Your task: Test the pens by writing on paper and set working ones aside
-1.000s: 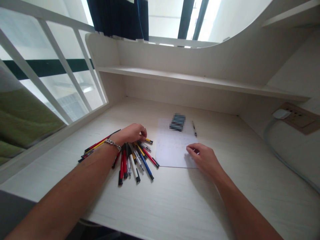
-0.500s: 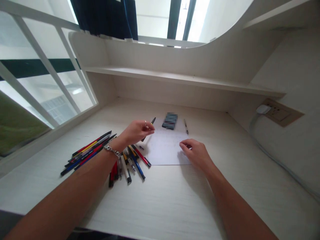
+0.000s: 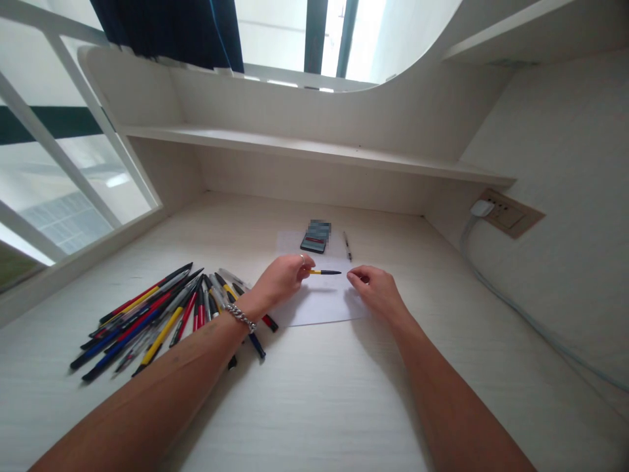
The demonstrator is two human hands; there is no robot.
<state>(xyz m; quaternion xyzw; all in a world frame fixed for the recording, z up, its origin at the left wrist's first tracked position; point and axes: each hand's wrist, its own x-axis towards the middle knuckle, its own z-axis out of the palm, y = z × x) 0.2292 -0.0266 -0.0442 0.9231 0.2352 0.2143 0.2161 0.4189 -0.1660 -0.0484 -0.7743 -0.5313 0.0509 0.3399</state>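
Note:
My left hand [image 3: 281,280] is closed in a pinch on a yellow and black pen [image 3: 325,272]. The pen lies level above the white sheet of paper [image 3: 317,309], its black tapered end pointing right. Just beyond that end is my right hand [image 3: 377,287], thumb and forefinger pressed together over the paper's right side. Whether anything small sits in that pinch I cannot make out. Many loose pens [image 3: 160,335] in black, red, blue, yellow and clear lie in a fanned pile to the left, partly covered by my left forearm.
A dark phone [image 3: 314,245], partly blurred, rests at the paper's far edge. Right of it lies a single slim pen [image 3: 347,246]. A white shelf [image 3: 314,149] spans the back of the desk. At right, a grey cable [image 3: 515,307] runs down from a wall socket [image 3: 512,213].
My left hand has moved right and turned the pen from slanted to level, close to my right hand. The right hand keeps its pinch. The view has shifted rightward, showing more of the pile.

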